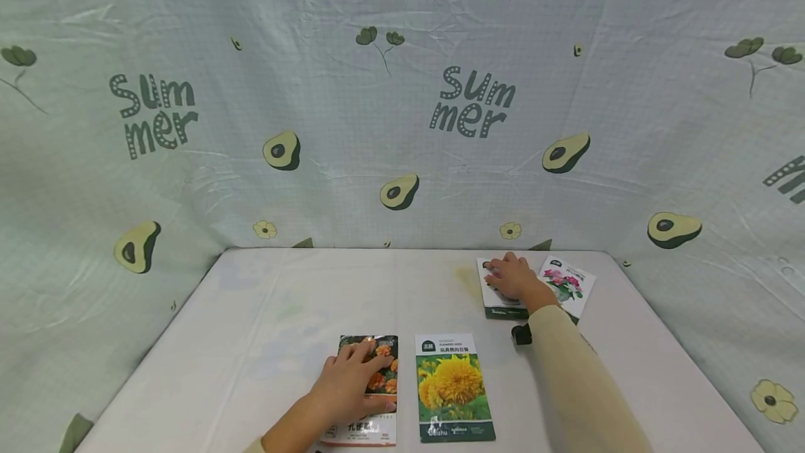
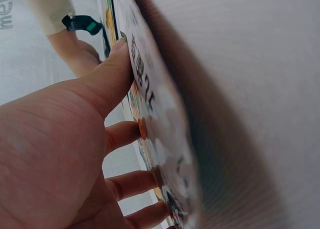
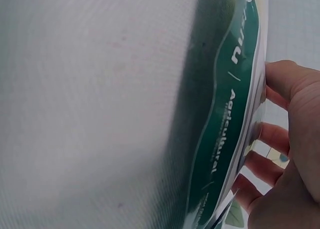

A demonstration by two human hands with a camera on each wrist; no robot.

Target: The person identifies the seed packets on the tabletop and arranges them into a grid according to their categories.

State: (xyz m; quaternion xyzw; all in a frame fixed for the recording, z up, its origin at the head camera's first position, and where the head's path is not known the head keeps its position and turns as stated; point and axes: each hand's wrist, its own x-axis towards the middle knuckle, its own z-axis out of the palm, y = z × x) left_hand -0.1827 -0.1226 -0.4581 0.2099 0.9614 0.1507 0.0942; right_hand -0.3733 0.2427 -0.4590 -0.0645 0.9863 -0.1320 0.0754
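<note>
White tbl [image 1: 277, 327]; pale cloth [image 1: 339, 103] w/ avocado & "summer" print behind & at sides. L hand [image 1: 344, 384] lies on orange-flower pkt [image 1: 388, 386], abt 7 o'clock from tbl centre, fingers spread & nearly straight, resting, no grip; yellow-flower pkt [image 1: 455, 386] near, at its 3. R hand [image 1: 512, 277], abt 2 o'clock, touches white pkt [image 1: 492, 297], fingers apart, no grip; pink-flower pkt [image 1: 569, 285] at its 3. Long axes: orange 12–6; yellow & white tops a bit L of 12; pink top twd 1.
</note>
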